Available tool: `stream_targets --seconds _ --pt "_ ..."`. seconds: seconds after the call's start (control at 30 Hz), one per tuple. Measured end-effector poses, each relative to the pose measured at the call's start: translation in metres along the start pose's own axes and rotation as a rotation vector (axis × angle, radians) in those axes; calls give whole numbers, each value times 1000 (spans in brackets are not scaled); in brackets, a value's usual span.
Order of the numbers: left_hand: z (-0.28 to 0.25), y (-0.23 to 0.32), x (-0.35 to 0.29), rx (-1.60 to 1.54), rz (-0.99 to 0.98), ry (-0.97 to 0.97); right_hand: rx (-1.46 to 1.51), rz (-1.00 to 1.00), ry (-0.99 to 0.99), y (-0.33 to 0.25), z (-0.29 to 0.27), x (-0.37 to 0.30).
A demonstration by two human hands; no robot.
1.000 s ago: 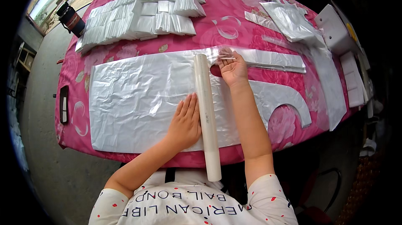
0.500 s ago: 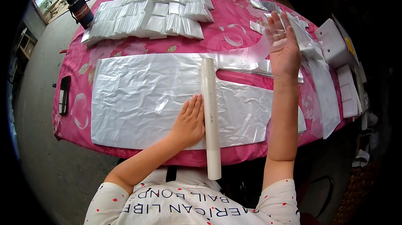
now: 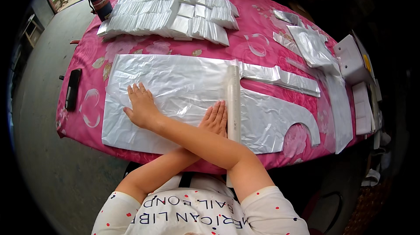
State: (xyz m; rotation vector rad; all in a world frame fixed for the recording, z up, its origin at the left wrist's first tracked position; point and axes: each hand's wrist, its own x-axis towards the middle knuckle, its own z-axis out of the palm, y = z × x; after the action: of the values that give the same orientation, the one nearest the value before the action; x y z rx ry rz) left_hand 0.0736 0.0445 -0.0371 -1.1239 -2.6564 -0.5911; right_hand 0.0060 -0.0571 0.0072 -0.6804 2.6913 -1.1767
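Note:
My left hand lies flat on a stack of thin white plastic sheets, fingertips against a long pale tube. The tube lies across the stack, running away from me, and its near part passes under my right arm. My right arm crosses over the left one. On the left part of the sheets rests my right hand, open, fingers apart and nothing visibly held. To the right of the tube the sheets split into strap-like ends around a rounded cutout.
Rows of folded white plastic packets stand at the back left, beside a dark flask. A black phone lies at the left edge. Loose clear plastic and white boxes are at the right on the pink tablecloth.
My right hand has swung from the raised position at the right, where thin clear film trailed from it, across to the left part of the sheets. My left hand stays beside the tube.

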Motion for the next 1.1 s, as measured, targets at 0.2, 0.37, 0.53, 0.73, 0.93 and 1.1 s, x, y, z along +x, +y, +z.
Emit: stream_targets --seconds 0.2,0.37,0.53,0.73,0.93,1.1 --pt "-33 -10 4 -353 -126 158 20 -343 236 10 -104 -96" --pt "-52 -44 56 -1305 -479 146 -281 -191 420 79 -175 -191" --pt "-42 -49 109 -1962 -949 58 -332 -100 232 118 -176 -234" --pt "-45 -66 100 -1715 -899 37 -438 -195 27 124 -175 -222" --pt "-109 -98 24 -1420 -713 172 -472 -341 -153 76 -127 -151" --pt "-155 -131 -74 -1297 -803 304 63 -707 -269 -1 -66 -97"
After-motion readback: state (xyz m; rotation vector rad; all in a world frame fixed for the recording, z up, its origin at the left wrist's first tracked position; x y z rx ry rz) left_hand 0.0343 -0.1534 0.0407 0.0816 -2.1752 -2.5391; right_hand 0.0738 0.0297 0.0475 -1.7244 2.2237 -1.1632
